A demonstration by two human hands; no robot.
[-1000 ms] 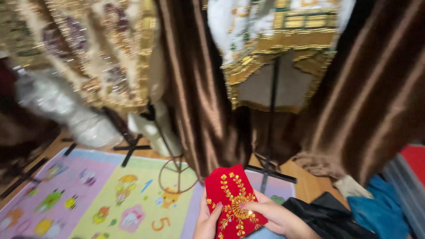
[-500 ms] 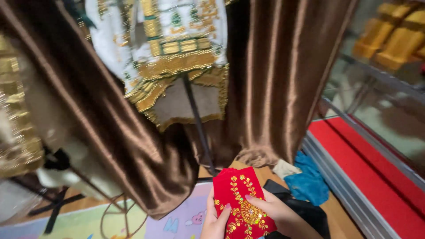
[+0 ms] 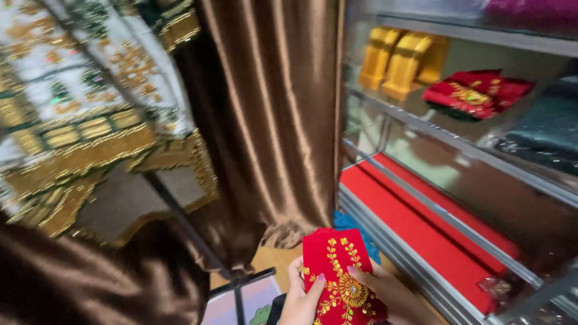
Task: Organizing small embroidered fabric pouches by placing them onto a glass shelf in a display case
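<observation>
So the landmark here is the big brown satin curtain [image 3: 271, 120] hanging down the middle. Left of it there's a white garment with heavy gold embroidery [image 3: 78, 120] draped on a stand, and the stand's thin black pole [image 3: 180, 222] slants down in front of the curtain's lower folds to a black base near the floor. More brown fabric [image 3: 90, 283] bunches up at the bottom left, below that garment.

Right under the curtain's hem, the red embroidered cloth [image 3: 340, 277], folded, with gold floral stitching and a round gold medallion, sits in both hands. The left hand [image 3: 301, 301] grips its left edge, thumb laid over the front. The right hand [image 3: 391, 295] is curled around the right edge, thumb resting near the medallion. A bit of blue fabric [image 3: 349, 222] peeks out just behind the cloth.

Right of the curtain stands a glass display case [image 3: 457, 198] with metal-framed shelves. Its upper shelf has folded yellow pieces [image 3: 400, 60], another red embroidered piece [image 3: 475, 93] and something dark teal [image 3: 542, 132]; the bottom shelf is lined in red [image 3: 421, 229].
</observation>
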